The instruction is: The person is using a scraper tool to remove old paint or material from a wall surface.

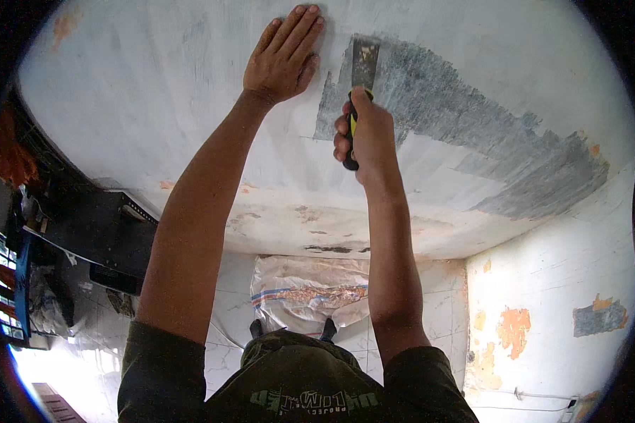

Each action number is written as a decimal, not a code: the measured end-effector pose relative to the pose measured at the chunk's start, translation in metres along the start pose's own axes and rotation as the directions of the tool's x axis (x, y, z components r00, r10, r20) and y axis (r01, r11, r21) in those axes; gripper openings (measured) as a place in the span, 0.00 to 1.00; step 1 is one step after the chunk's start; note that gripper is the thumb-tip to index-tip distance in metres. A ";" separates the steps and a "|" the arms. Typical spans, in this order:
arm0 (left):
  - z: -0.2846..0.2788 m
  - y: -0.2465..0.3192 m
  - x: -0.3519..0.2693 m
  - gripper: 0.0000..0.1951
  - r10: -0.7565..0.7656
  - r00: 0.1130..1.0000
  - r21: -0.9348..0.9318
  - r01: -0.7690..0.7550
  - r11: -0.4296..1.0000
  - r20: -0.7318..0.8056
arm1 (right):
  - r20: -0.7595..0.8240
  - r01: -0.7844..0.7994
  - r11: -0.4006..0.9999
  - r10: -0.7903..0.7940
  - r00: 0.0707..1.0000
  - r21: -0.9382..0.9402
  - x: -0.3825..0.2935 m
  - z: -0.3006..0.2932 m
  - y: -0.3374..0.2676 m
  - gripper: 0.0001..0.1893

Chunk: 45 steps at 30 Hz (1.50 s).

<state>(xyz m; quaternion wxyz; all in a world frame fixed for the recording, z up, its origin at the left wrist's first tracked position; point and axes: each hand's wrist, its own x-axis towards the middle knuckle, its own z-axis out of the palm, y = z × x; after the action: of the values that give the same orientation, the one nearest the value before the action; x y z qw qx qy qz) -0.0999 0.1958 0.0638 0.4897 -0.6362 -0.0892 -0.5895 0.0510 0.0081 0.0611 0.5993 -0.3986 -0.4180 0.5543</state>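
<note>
My right hand (371,132) grips the black and yellow handle of a putty knife (365,61). Its wide, stained metal blade points up the wall and lies over the left end of a grey stripped patch (439,100). Pale, chalky paint covers the wall (180,100) around that patch, and its lower edge is ragged. To the left of the blade, my left hand (286,58) rests flat against the painted surface, fingers nearly together and pointing up, holding nothing.
Below, a woven plastic sack (307,272) strewn with paint flakes covers floor tiles at my feet. The adjoining right wall (550,285) has peeled orange and grey spots and a cable low down. Dark furniture (100,227) stands at left, near a blue-framed window (24,285).
</note>
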 end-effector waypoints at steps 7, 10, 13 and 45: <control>-0.033 0.024 0.033 0.28 -0.197 0.825 0.184 0.114 0.976 0.529 | -0.035 -0.016 1.000 0.015 0.999 -0.017 0.003 -0.006 -0.008 0.19; -0.011 0.008 0.014 0.27 0.045 0.998 0.104 -0.040 0.994 -0.044 | 0.024 0.042 0.999 -0.042 0.999 0.001 0.010 -0.001 -0.008 0.18; -0.041 0.033 0.035 0.26 -0.204 0.851 0.131 0.160 0.978 0.485 | -0.048 -0.088 0.996 0.088 0.995 -0.007 -0.007 -0.020 0.020 0.18; 0.002 0.007 0.006 0.28 -0.009 0.999 0.115 0.004 0.993 0.043 | -0.014 0.028 0.996 -0.029 0.999 -0.084 -0.001 -0.012 0.002 0.18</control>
<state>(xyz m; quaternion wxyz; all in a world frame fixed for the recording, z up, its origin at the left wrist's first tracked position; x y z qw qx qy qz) -0.0926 0.1909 0.0653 0.5215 -0.6194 -0.1353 -0.5710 0.0615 0.0075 0.0548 0.5930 -0.4215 -0.4421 0.5245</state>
